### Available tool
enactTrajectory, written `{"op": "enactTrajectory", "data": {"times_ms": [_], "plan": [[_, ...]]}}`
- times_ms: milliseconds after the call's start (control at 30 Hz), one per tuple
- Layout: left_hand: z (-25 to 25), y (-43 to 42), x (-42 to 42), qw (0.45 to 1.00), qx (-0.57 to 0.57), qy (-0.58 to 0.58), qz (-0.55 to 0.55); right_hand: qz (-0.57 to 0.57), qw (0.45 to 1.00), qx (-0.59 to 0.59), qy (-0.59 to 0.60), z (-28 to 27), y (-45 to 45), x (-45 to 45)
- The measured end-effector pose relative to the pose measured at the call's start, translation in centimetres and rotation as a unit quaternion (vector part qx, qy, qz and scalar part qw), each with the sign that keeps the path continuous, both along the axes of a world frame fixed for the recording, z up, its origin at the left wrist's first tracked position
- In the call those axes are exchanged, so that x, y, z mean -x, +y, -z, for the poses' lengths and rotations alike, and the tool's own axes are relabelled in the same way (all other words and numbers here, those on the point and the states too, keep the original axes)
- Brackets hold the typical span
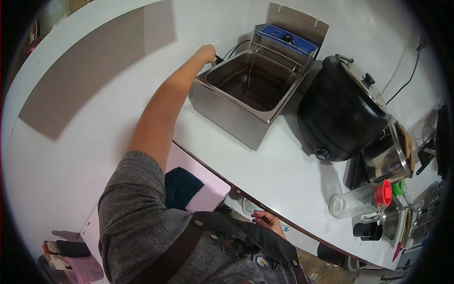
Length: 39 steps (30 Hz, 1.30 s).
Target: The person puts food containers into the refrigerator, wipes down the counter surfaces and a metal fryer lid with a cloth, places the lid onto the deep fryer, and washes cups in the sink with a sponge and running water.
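Observation:
My left hand is stretched out to the white wall, at the back left corner of a steel fryer. Its fingers are closed, and what they hold is hidden. A black plug or cord end shows just beside it. The fryer has a blue control panel with a black knob, and dark liquid lies in its basin. Low in front of my apron, by the counter's front edge, my right hand has its fingers loosely bent and apart, with nothing in them.
Right of the fryer stands a black soup kettle on the white counter. Beyond it are a steel pot, a clear jug with a red lid and a black cup. A dark cloth lies below the counter.

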<state>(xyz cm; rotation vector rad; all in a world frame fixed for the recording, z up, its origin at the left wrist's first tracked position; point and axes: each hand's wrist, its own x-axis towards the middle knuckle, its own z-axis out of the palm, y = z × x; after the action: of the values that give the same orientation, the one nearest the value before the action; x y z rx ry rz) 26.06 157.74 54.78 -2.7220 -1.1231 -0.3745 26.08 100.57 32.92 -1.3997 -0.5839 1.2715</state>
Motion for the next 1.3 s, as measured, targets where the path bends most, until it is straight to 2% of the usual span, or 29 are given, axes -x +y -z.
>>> {"op": "enactTrajectory", "data": {"times_ms": [133, 200, 300, 367, 400, 467, 500, 567, 700, 767, 800, 867, 900, 933, 967, 1000, 1033, 1100, 1167, 1233, 1300], "plan": [[-0.6, 0.7, 1.2, 0.996, 0.045, -0.067, -0.031, 0.017, 1.0, -0.004, -0.008, 0.5, -0.3, -0.3], [-0.1, 0.4, 2.5, 0.997, 0.055, -0.047, -0.031, 0.019, 1.0, -0.012, -0.017, 0.5, -0.6, -0.2], [2.1, 1.8, 3.6, 1.0, 0.01, 0.0, 0.015, 0.009, 1.0, -0.014, -0.004, -0.2, -0.1, 0.0], [2.8, 1.8, 4.4, 0.988, 0.112, -0.104, 0.006, -0.012, 1.0, -0.014, -0.017, -0.2, -0.1, 0.1], [3.2, 1.8, 4.7, 0.988, 0.111, -0.106, 0.006, -0.013, 1.0, -0.014, -0.019, -0.2, -0.2, 0.1], [3.5, 1.1, 5.2, 0.944, 0.208, -0.257, -0.008, -0.013, 0.999, -0.02, -0.025, -0.1, -0.6, 0.2], [3.5, 0.8, 5.1, 0.943, 0.209, -0.258, -0.007, -0.012, 0.999, -0.019, -0.026, -0.1, -0.8, 0.1], [3.0, -0.6, 5.6, 0.958, 0.167, -0.231, 0.037, -0.011, 0.999, -0.028, -0.037, -0.3, -1.4, 0.1], [0.4, -5.7, 6.9, 0.955, 0.177, -0.219, 0.094, -0.015, 0.999, -0.028, -0.024, -1.4, -1.7, 0.4], [-1.7, -11.6, 9.6, 0.928, 0.263, -0.217, 0.151, -0.024, 0.998, -0.033, -0.039, -1.4, -1.7, 0.0], [-2.6, -14.8, 11.3, 0.927, 0.272, -0.22, 0.136, -0.034, 0.997, -0.04, -0.053, -1.6, -1.6, 0.0], [-3.1, -19.9, 15.3, 0.943, 0.304, -0.067, 0.119, -0.032, 0.997, -0.053, -0.048, -2.3, -1.3, 0.4], [-1.1, -20.0, 17.1, 0.949, 0.26, -0.033, 0.173, -0.039, 0.996, -0.059, -0.051, -2.6, -1.1, 0.5], [0.5, -20.8, 19.0, 0.946, 0.277, 0.025, 0.165, -0.045, 0.995, -0.069, -0.055, -3.0, -0.7, 0.7], [2.0, -22.4, 21.1, 0.939, 0.314, 0.066, 0.126, -0.057, 0.993, -0.085, -0.058, -3.2, -0.3, 0.9], [4.3, -23.0, 23.0, 0.937, 0.301, 0.145, 0.105, -0.07, 0.992, -0.091, -0.057, -3.6, 0.0, 1.2], [6.4, -24.2, 24.9, 0.944, 0.226, 0.234, 0.055, -0.085, 0.991, -0.087, -0.058, -3.7, 0.5, 1.3], [8.5, -27.2, 28.4, 0.907, 0.254, 0.325, -0.08, -0.119, 0.987, -0.09, -0.058, -3.5, 1.6, 1.5], [13.0, -27.9, 32.3, 0.926, 0.244, 0.278, -0.078, -0.169, 0.978, -0.103, -0.069, -3.5, 2.9, 2.1], [14.0, -28.0, 34.0, 0.944, 0.229, 0.228, -0.074, -0.198, 0.971, -0.113, -0.073, -4.1, 4.6, 3.0], [13.1, -29.1, 34.9, 0.945, 0.325, 0.026, 0.001, -0.281, 0.944, -0.107, -0.138, -5.6, 6.2, 4.4]]}}
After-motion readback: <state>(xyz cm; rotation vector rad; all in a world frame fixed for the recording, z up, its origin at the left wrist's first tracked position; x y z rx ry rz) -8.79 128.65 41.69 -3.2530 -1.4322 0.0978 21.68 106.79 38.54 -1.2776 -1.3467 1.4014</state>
